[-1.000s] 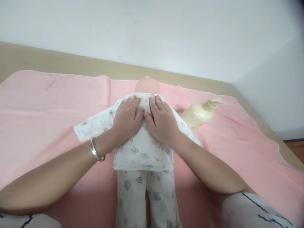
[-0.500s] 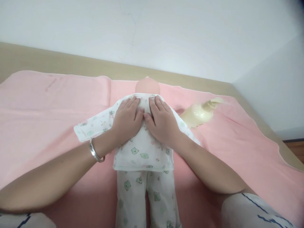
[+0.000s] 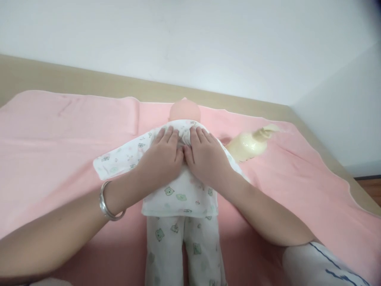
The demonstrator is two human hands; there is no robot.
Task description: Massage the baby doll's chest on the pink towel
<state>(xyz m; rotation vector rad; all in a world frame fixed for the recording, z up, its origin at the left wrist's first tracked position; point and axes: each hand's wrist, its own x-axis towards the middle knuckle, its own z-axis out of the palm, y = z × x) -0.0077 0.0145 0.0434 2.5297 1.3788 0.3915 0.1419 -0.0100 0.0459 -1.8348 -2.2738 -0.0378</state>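
Observation:
A baby doll (image 3: 185, 110) lies stretched out in front of me, its bare head at the far end. It wears a white printed top (image 3: 178, 202) and matching trousers (image 3: 165, 246). Flat on the upper left of the top rests my left hand (image 3: 162, 155), fingers extended; a silver bangle (image 3: 104, 202) circles that wrist. My right hand (image 3: 208, 157) lies flat on the upper right side, with the thumbs of both hands close together at the middle. The cloth is wrinkled between my fingertips. One sleeve spreads out to the left; my right forearm partly covers the other.
Under the doll a pink blanket (image 3: 53, 127) covers most of a wood-coloured table (image 3: 98, 77). A pale yellow pump bottle (image 3: 248, 145) lies on its side to the right, near the doll's sleeve. A white wall (image 3: 190, 43) rises behind the table.
Both hands have slid slightly toward me on the top, and the thumbs are closer. The cloth between the fingertips is more wrinkled. The bangle has moved left and down with my left wrist.

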